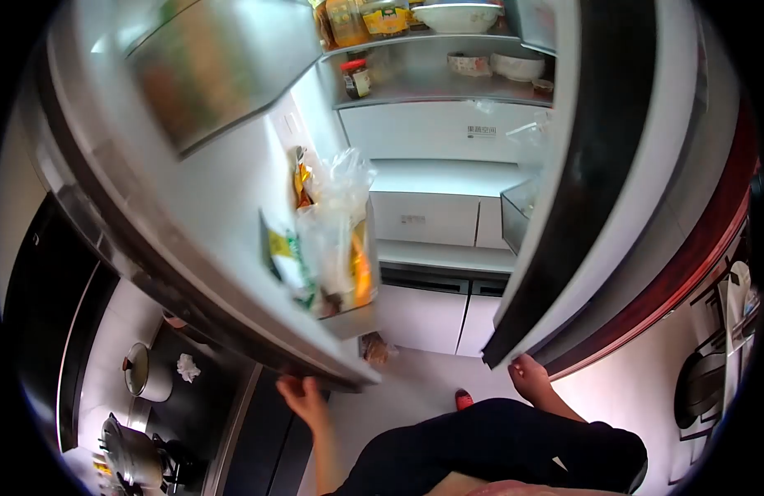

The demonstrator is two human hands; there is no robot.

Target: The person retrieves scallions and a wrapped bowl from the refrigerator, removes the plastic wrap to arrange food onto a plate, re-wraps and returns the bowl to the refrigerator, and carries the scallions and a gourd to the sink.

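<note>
A refrigerator stands with both upper doors open in front of me. My left hand (303,395) is at the lower edge of the left door (225,273), its fingers curled up against that edge. At the lower corner of the right door (597,190), my right hand (528,376) has its fingers closed by the door's edge; what they grip is hidden. Plastic bags and colourful packets (332,240) fill the left door's lower shelf. Inside, a red-lidded jar (356,78) and white bowls (516,66) stand on a shelf. Above them is a larger white bowl (458,16).
Lower left, a dark counter (200,405) holds a white pot (150,382), a crumpled tissue (188,368) and a metal pot (131,453) by the stove. Closed drawers (421,318) lie below the fridge compartment. A rack with dark pans (701,388) is at the right.
</note>
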